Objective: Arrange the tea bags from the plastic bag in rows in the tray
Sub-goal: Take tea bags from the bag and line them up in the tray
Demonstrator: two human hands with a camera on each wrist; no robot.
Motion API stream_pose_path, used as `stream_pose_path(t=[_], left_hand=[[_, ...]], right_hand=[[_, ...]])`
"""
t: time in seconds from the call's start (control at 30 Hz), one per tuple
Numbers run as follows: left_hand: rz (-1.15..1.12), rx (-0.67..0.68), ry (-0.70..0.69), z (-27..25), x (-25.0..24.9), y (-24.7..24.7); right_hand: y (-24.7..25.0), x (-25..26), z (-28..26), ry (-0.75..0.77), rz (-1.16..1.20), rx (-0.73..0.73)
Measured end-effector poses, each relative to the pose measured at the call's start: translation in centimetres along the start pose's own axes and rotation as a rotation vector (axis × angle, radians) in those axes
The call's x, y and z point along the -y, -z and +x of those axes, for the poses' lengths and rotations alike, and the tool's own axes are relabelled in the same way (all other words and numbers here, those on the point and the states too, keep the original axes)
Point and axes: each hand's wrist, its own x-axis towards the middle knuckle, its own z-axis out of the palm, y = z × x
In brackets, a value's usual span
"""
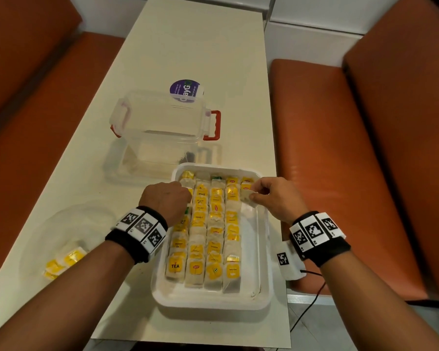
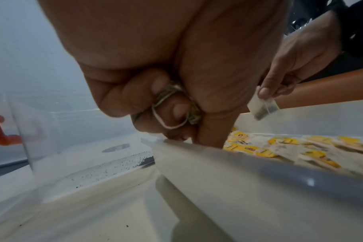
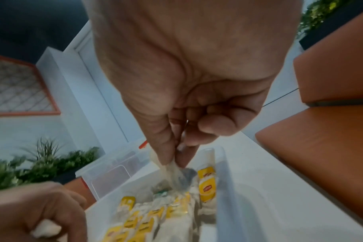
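Four full rows fill the tray (image 1: 162,297); my right hand (image 1: 274,198) pinches a tea bag (image 1: 247,197) over its far right row, while my left hand (image 1: 166,198) clutches spares for feeding.

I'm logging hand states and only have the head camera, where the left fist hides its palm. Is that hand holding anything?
Observer: Yes. The left wrist view shows the left hand curled round a bunch of tea bags, a string looping out.
Operator: Is the right hand's bag down?
Observer: No. From there, the tea bag pinched by the right hand hangs above the tray.
Operator: Any spillage?
Observer: Dark grains lie scattered just outside the tray.
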Motion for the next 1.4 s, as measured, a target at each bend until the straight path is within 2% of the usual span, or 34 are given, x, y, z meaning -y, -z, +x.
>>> stream_pose_path(t=[0.13,0.23,0.4,0.57,0.73,0.83,1.2,1.4], left_hand=[[0.057,-0.003,0.016,0.3,-0.3,-0.2],[0.056,-0.018,0.029,0.4,-0.5,-0.2],[-0.036,-0.065,0.061,0.4,0.2,-0.4],[-0.248,-0.096,0.111,-0.4,0.9,0.3],[-0.44,-0.162,0.205,-1.4,1.3,1.1],[-0.451,-0.171,0.218,-1.8,1.4,1.2],[-0.475,-0.159,0.259,-2.4,1.7,0.8],[-0.504,-0.177,0.279,-2.6,2.4,0.8]], right_hand=[[-0.2,0.4,0.8,-0.019,-0.281,0.007],[-0.4,0.9,1.1,0.008,-0.396,-0.012],[-0.7,1.4,1.8,0.037,-0.432,-0.022],[-0.7,1.6,2.2,0.043,-0.463,-0.04],[0.2,1.9,2.2,0.001,-0.404,0.033],[0.2,2.1,2.8,-0.003,-0.385,0.044],[-1.4,2.2,3.5,0.001,-0.668,-0.07],[-1.6,2.1,3.5,-0.017,-0.677,-0.126]])
